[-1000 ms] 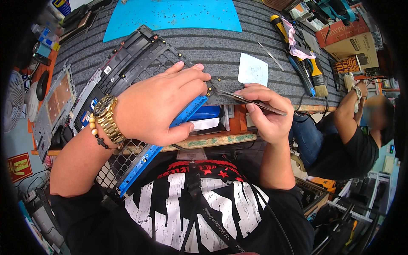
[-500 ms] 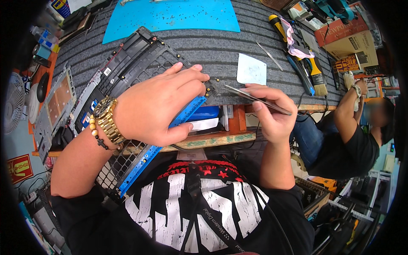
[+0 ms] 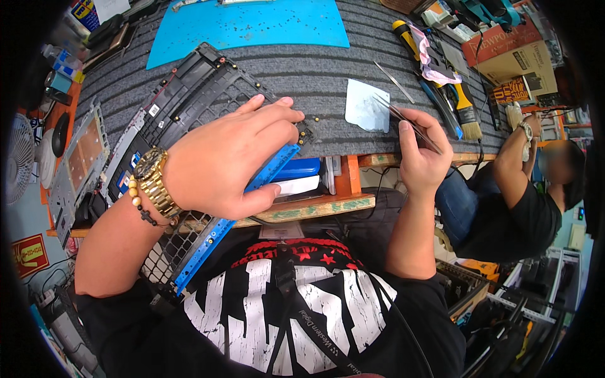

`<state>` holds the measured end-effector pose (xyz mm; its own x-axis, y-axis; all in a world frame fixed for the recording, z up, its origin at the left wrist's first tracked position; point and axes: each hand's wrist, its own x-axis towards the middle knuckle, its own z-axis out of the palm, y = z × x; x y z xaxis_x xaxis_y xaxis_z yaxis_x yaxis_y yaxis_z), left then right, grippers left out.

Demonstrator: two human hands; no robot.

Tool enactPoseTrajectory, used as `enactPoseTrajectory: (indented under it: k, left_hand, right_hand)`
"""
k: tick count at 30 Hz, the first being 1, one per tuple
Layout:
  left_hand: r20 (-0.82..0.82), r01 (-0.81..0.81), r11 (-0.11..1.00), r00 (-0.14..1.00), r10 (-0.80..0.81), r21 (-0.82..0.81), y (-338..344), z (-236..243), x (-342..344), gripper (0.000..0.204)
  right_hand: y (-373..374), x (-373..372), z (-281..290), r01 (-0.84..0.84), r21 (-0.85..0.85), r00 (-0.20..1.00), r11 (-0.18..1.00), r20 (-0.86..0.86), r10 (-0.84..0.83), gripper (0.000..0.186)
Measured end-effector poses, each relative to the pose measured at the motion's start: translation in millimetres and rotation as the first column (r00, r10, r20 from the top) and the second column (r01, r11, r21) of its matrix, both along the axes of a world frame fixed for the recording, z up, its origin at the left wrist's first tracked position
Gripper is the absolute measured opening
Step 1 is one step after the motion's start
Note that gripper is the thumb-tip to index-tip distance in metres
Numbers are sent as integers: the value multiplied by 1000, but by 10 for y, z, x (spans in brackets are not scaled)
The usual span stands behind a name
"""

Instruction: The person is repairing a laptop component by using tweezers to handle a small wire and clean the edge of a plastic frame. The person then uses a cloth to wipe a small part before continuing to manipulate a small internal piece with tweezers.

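My left hand (image 3: 230, 160) lies across a black laptop frame (image 3: 205, 88) with open key lattices. Its fingers reach over the upper side, and the thumb bends past the blue edge strip (image 3: 205, 249), gripping the frame. The frame slants over the near table edge, with brass-coloured inserts dotted along it. Between thumb and fingers, my right hand (image 3: 425, 164) pinches a pair of tweezers (image 3: 396, 112). The tweezer tips are over a small white sheet (image 3: 362, 116) that carries fine dark specks; whether they touch it I cannot tell.
A blue mat (image 3: 252, 28) with scattered tiny parts lies at the back. To the right are a thin metal tool (image 3: 395, 82), a brush (image 3: 467, 113), a cutter (image 3: 441, 107) and a cardboard box (image 3: 513, 60). A metal panel (image 3: 79, 167) leans at left. Another person (image 3: 517, 189) sits at right.
My right hand has moved right and turned, bringing the tweezer tips from the table beside the frame to over the white sheet. The left hand still holds the frame.
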<state>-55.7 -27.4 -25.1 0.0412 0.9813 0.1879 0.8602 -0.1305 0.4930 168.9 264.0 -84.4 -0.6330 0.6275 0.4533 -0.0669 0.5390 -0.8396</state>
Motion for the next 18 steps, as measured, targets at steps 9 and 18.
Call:
enactPoseTrajectory:
  k: [9, 18]
  left_hand:
    - [-3, 7, 1000, 1000, -7, 0, -3, 10, -7, 59]
    - [-3, 7, 1000, 1000, -7, 18, -15, -15, -12, 59]
  right_hand:
    - [-32, 41, 154, -143, -211, 988, 967, -95, 125, 22]
    - [-350, 23, 172, -410, -250, 911, 877, -77, 404, 22]
